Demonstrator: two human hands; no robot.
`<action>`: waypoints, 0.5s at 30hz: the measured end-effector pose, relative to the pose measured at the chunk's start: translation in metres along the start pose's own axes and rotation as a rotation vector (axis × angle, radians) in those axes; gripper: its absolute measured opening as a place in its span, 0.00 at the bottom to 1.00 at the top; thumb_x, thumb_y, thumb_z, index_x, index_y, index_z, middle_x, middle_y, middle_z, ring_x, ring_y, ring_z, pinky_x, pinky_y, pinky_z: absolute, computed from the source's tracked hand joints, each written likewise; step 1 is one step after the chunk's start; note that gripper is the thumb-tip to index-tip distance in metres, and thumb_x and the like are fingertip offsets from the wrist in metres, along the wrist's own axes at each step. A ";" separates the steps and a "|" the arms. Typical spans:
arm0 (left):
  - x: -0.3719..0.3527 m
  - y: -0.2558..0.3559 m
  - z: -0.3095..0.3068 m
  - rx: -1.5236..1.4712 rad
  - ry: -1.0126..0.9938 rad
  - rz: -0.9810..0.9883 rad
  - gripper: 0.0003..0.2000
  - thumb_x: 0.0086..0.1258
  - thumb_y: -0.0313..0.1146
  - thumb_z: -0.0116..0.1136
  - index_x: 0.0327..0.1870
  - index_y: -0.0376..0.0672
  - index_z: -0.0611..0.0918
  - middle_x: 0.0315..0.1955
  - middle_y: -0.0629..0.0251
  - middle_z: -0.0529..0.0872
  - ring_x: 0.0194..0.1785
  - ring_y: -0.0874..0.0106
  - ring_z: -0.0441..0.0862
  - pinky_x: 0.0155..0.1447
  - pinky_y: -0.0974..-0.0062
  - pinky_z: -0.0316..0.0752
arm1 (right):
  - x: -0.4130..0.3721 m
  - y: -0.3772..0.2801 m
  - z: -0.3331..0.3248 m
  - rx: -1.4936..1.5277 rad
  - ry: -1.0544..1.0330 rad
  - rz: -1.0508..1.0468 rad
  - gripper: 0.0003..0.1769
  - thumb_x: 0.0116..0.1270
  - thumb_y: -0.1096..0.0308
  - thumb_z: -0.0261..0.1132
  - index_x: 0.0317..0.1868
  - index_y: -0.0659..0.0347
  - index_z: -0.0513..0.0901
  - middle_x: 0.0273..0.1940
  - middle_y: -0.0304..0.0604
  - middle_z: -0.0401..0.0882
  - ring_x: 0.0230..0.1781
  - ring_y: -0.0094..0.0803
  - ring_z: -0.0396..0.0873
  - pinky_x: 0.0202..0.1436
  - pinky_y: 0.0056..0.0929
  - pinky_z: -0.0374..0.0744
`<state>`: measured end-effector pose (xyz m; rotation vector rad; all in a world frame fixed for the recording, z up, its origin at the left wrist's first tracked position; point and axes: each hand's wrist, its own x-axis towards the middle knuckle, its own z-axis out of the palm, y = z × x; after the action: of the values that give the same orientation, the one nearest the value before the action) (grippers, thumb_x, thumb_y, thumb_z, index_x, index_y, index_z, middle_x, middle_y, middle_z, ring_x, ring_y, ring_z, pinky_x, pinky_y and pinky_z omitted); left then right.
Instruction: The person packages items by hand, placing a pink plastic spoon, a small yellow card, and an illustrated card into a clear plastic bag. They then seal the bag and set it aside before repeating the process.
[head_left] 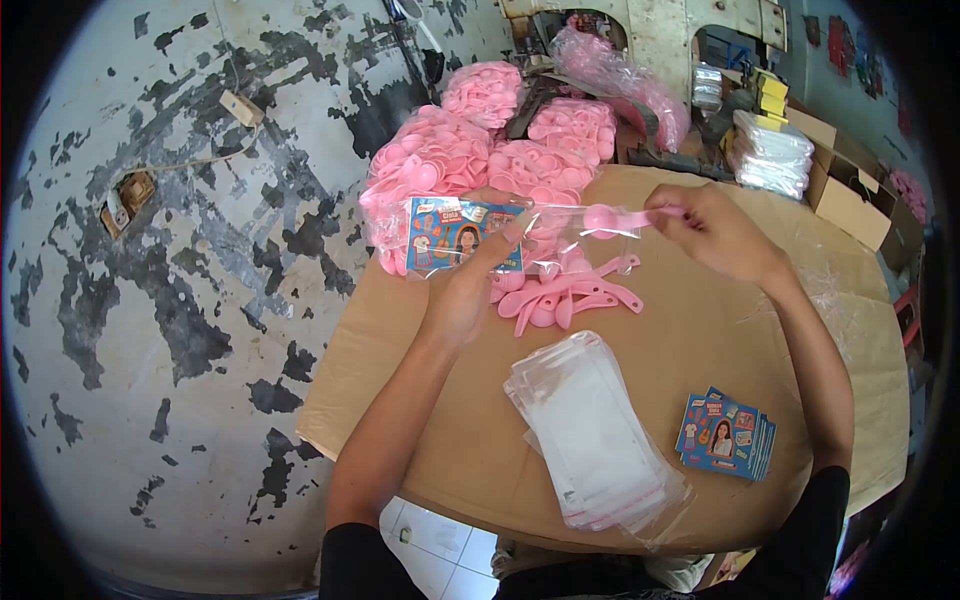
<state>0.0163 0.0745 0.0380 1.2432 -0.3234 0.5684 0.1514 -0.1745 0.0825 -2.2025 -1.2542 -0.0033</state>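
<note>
My left hand grips a clear plastic bag that has a blue printed card inside its left part. At the bag's right end, my right hand pinches the handle of a pink spoon, whose bowl lies within the clear plastic. Below the bag, a loose pile of pink spoons rests on the brown table cover. Nearer to me lies a stack of clear bags. To its right is a stack of blue cards.
Large bags of pink spoons are heaped at the table's back left. Packed clear plastic and an open cardboard box stand at the back right. A peeling wall borders the left side of the brown-covered table.
</note>
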 end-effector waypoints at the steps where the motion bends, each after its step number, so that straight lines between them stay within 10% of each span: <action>1: 0.001 0.000 -0.001 -0.053 0.015 -0.013 0.16 0.67 0.26 0.61 0.55 0.38 0.74 0.45 0.63 0.82 0.49 0.73 0.81 0.52 0.72 0.79 | 0.000 0.004 -0.004 0.014 0.048 -0.044 0.09 0.67 0.69 0.57 0.40 0.67 0.77 0.24 0.38 0.71 0.26 0.24 0.69 0.30 0.25 0.68; 15: -0.012 -0.023 0.018 -0.242 -0.027 -0.239 0.17 0.71 0.29 0.59 0.59 0.42 0.72 0.50 0.66 0.80 0.56 0.74 0.78 0.60 0.70 0.75 | -0.023 -0.052 0.012 0.572 -0.140 0.024 0.24 0.78 0.49 0.49 0.50 0.62 0.79 0.29 0.32 0.69 0.23 0.15 0.62 0.24 0.18 0.63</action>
<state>0.0208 0.0498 0.0189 1.0379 -0.2533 0.2970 0.0945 -0.1668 0.0922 -1.7389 -1.1262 0.4688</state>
